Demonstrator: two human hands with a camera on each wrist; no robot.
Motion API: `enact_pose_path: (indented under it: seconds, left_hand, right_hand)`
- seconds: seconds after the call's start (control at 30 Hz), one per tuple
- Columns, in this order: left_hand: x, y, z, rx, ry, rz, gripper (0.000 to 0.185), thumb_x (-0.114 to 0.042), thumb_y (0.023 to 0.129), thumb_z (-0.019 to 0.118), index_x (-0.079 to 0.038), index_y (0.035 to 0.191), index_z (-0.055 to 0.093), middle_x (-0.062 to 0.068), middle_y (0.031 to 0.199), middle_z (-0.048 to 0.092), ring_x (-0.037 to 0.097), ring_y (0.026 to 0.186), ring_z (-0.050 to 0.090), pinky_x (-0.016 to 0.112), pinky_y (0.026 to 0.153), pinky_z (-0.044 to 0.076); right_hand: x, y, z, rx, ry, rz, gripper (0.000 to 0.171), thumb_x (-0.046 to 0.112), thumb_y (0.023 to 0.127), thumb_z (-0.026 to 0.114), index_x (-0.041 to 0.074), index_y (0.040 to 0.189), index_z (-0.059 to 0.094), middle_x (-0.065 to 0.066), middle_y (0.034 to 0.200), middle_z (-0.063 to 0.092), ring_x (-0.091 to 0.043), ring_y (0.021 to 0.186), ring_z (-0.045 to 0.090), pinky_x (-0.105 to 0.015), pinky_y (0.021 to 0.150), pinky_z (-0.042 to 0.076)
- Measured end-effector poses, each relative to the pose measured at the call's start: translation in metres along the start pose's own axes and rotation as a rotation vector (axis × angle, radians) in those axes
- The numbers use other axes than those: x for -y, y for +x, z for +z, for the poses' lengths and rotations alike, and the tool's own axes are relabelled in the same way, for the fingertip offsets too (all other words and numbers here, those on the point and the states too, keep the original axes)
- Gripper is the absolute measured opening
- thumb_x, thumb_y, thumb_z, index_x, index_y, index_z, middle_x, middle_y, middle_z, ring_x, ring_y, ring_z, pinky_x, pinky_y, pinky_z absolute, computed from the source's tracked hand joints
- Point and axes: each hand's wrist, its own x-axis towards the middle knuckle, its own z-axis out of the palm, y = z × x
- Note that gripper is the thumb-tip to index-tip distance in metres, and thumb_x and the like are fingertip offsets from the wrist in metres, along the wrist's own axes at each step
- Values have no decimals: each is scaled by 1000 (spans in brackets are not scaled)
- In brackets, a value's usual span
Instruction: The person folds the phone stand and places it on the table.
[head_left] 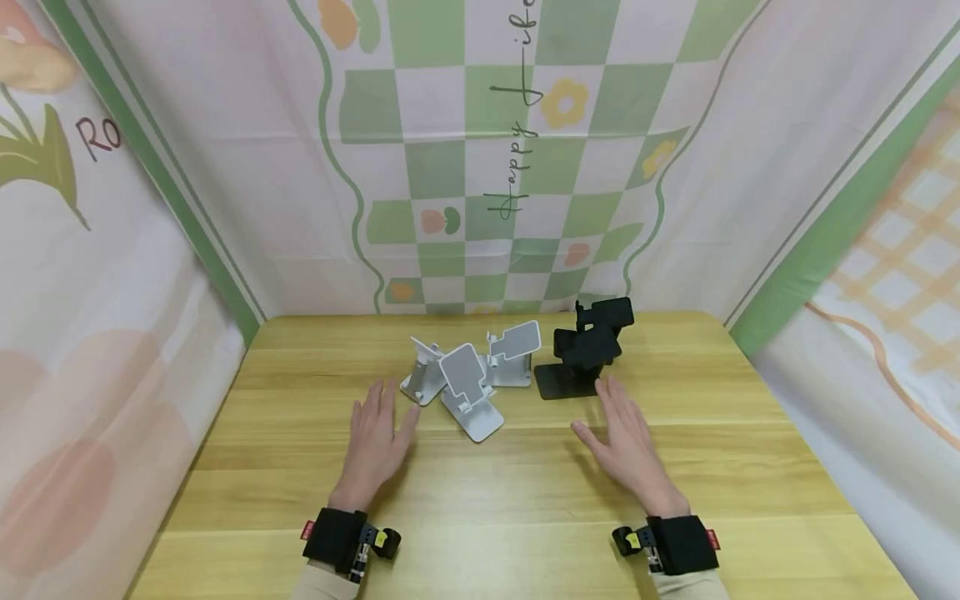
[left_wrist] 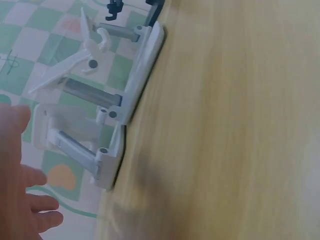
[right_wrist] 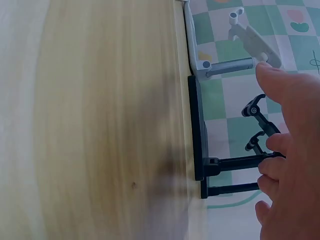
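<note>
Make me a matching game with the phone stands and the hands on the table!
Things:
1. black stands
2. front white stand
3. left hand
4. right hand

Places:
A. flat on the table, just in front of the black stands
B. far right of the group, nearest the back curtain
C. flat on the table, beside the leftmost white stand
D. middle of the white group, closest to the person

Pairs: 1-B, 2-D, 3-C, 4-A
</note>
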Motion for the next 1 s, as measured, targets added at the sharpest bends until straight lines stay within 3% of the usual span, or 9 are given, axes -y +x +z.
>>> enact_pose_path:
  seconds: [0.2,0.47,0.7,1.0]
  left_hand:
    - [2,15,1,-60,-81,-25,78,-39,106,55,11,158,24,34,161,29,50,147,33,62,121,28]
    - [-11,38,-2,-52,-246,-152,84,-45,105,54,-1,164,15,29,165,24,48,149,30,63,118,31]
    - [-30,61,0,-129,-346,-163,82,-44,103,58,3,161,23,28,161,34,43,143,42,59,113,41]
    - [-38,80,-3,-114,-384,-212,81,-41,98,66,7,155,34,29,151,46,43,135,49,55,107,48]
  right_hand:
    - [1,0,3,6,10,-7,86,44,102,62,-3,162,21,-27,170,10,-49,154,13,-66,123,14]
    - [3,0,6,28,30,-1,86,44,102,62,-2,162,20,-28,169,11,-49,154,13,-64,123,12]
    - [5,1,10,26,23,-10,86,43,102,63,-3,162,22,-28,169,13,-48,154,14,-65,123,14]
    - [4,-1,14,33,42,-11,85,43,101,63,-3,161,24,-27,170,12,-49,154,15,-66,122,14]
